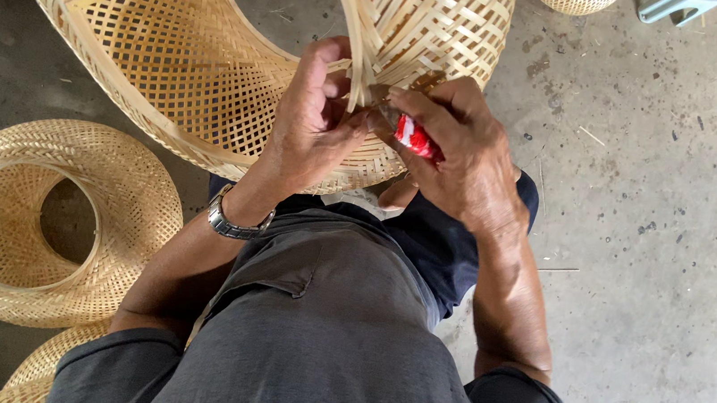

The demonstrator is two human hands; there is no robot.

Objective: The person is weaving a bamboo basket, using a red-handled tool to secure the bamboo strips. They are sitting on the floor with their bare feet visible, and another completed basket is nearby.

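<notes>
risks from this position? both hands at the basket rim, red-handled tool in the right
1. The left hand pinches the bamboo strips right beside the red-handled tool in the right hand; a slip could likely catch the fingers.
2. The thin strips bend sharply at the rim of the large basket and might crack or splinter.
3. The basket seems propped against the lap, so it may shift mid-work.

Single view, head-mounted, looks steeply down over wearer's own chest and forearms to concrete floor. Close range: hands at frame centre, left hand, right hand, large woven basket cropped by top edge. Second basket at lower left. Frame top faces away from wearer. No other view to compare.
</notes>
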